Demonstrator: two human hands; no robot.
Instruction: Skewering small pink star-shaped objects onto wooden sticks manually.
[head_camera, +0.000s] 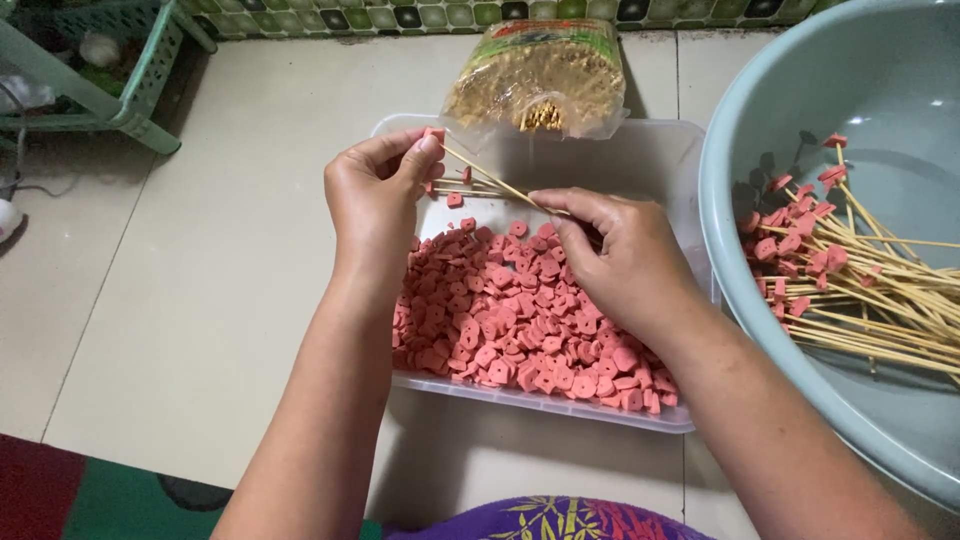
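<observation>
Over the clear plastic tray (560, 405) of pink sausage slices (520, 320), the left hand (375, 195) pinches one sausage piece (434, 134) onto a bamboo skewer (490, 180), which the right hand (620, 255) grips by its shaft.

A thin, pale bamboo skewer (497, 184) runs slantwise above the far end of a clear rectangular plastic tray (560, 408), its upper tip up-left and its lower end down-right. A small pink sausage slice (434, 134), flat and roughly square, sits at the upper tip, pinched between fingers. The skewer's lower end is gripped by fingers too. The tray lies on the pale floor and holds a dense heap of like pink sausage slices (520, 330), piled toward its near side.
</observation>
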